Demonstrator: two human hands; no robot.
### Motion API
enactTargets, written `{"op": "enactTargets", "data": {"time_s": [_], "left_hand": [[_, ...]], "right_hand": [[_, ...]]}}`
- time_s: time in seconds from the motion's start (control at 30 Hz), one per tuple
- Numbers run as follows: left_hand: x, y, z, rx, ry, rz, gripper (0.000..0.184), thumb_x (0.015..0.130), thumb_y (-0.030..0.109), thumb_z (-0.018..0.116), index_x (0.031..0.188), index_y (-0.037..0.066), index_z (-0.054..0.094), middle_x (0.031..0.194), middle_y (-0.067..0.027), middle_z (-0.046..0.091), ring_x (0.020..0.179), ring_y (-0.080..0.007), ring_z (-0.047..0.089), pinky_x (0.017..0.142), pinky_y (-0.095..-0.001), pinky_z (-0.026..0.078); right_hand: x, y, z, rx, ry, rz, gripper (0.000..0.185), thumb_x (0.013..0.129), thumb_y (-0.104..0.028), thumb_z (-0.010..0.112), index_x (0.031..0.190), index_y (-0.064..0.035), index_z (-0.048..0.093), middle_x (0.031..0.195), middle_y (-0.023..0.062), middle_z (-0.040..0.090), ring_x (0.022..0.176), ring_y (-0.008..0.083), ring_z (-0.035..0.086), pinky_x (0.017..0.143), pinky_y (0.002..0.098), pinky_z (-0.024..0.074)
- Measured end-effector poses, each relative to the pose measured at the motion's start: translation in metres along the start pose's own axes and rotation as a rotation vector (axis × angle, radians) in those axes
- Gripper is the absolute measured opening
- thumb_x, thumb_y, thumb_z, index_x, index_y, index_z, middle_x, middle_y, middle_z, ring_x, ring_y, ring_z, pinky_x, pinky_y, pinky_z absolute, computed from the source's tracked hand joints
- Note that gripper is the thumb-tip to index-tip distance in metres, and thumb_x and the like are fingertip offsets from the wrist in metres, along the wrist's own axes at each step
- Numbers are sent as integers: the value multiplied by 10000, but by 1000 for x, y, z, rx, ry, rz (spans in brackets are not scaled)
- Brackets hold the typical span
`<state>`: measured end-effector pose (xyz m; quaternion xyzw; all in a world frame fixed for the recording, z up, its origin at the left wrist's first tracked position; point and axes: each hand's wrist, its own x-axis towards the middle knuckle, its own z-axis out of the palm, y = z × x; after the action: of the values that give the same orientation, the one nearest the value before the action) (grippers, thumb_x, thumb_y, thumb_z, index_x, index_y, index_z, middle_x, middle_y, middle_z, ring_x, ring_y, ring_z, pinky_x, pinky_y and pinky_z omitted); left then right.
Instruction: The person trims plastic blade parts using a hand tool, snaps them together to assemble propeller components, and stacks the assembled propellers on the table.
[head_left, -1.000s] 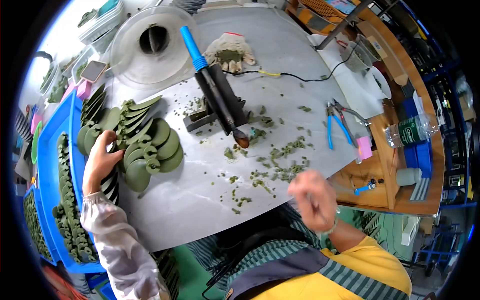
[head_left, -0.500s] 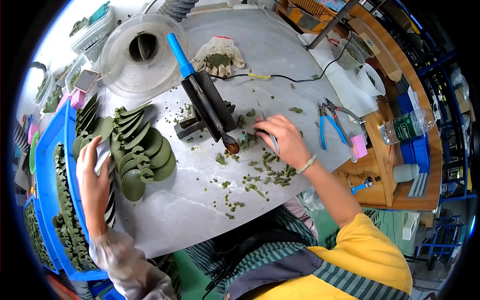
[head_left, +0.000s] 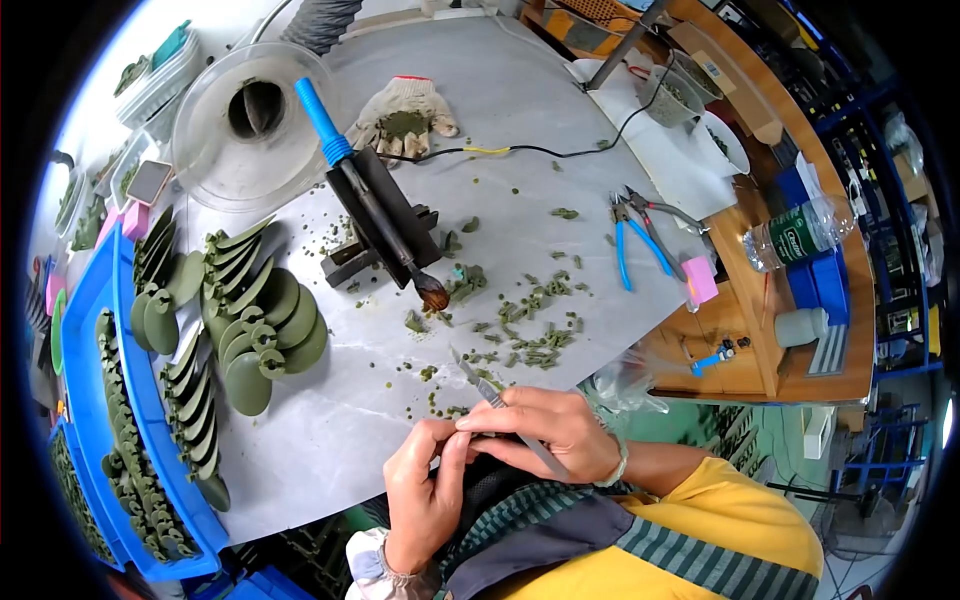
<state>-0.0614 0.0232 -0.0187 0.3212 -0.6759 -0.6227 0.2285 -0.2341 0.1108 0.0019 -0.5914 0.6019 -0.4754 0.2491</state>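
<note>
Near the table's front edge, my left hand [head_left: 425, 490] and my right hand [head_left: 550, 435] meet fingertip to fingertip. My right hand is closed on metal tweezers [head_left: 482, 388], whose tips point up and left. My left fingers are pinched together; what they hold is too small to make out. Above them, a blue-handled hot tool [head_left: 385, 215] rests on a dark stand [head_left: 350, 262], its brown tip down. Small green pieces [head_left: 540, 310] lie scattered to its right. Green disc-shaped parts in clusters [head_left: 280, 325] stand at the left.
Blue trays [head_left: 205, 525] of green parts line the left. A clear round dish [head_left: 200, 165], a glove [head_left: 405, 112] and a black cable [head_left: 560, 154] lie behind. Pliers [head_left: 640, 235], a pink block [head_left: 702, 280] and a bottle [head_left: 800, 232] are at the right.
My left hand has left the green clusters at the left and come to the front edge. My right hand, with the tweezers, has moved down and left to meet it. The view has shifted.
</note>
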Motion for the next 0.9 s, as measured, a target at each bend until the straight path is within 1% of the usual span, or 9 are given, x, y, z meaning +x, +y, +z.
{"op": "enactTargets", "data": {"time_s": [0.13,0.17,0.27,0.3,0.4,0.43,0.63,0.73,0.9], "left_hand": [[-7,-9,3,94,-3,220,105,883,-37,688,953,-2,618,824,-134,654,685,-278,628,631,-339,501],[-2,-7,5,152,9,380,132,859,-52,696,949,17,627,809,-133,647,659,-290,603,604,-363,480],[6,-6,9,266,54,556,171,823,-59,721,941,19,625,803,-130,645,666,-308,599,602,-369,479],[11,-13,8,304,61,608,124,866,-52,694,944,5,616,790,-121,646,645,-265,603,596,-339,473],[9,-25,11,97,169,183,49,926,-39,643,935,-9,606,761,-102,635,620,-187,588,587,-298,457],[10,-25,9,-132,182,-4,22,968,-12,607,949,-23,602,736,-83,618,606,-126,560,581,-265,442],[24,-23,2,519,305,94,273,916,3,683,1183,37,635,823,-34,519,583,-95,440,545,-258,392],[22,-20,1,511,235,114,355,888,2,706,1232,70,651,855,-44,484,588,-111,435,538,-262,383],[16,-12,5,267,109,115,198,904,-44,661,1085,28,697,851,-38,554,651,-102,489,574,-243,409]], "right_hand": [[-9,-3,-7,308,-70,195,254,939,-45,699,1193,-45,704,924,68,690,806,153,663,714,279,512],[-15,-5,-3,579,-44,428,211,978,-60,665,1180,-13,704,942,37,698,837,82,639,754,241,506],[-18,-2,2,847,49,656,203,997,-76,648,1175,7,700,981,25,704,857,64,629,778,231,508],[-20,3,9,788,118,549,210,959,-32,681,1165,-5,710,983,70,719,819,100,652,745,243,516],[-18,6,-2,21,158,109,268,895,21,726,1160,-18,715,948,104,726,752,156,661,685,265,520],[-15,10,-1,-40,240,-7,325,834,54,760,1144,-33,722,918,130,720,701,217,652,635,286,511],[2,38,-24,-432,347,26,304,817,34,764,1105,-49,712,798,124,639,655,267,617,601,359,488],[6,61,-27,-506,331,26,283,823,38,746,1091,-37,696,788,121,604,688,298,598,629,388,485],[4,70,-32,-577,289,59,268,817,37,755,1072,-28,703,811,132,626,709,305,594,648,389,485]]}}
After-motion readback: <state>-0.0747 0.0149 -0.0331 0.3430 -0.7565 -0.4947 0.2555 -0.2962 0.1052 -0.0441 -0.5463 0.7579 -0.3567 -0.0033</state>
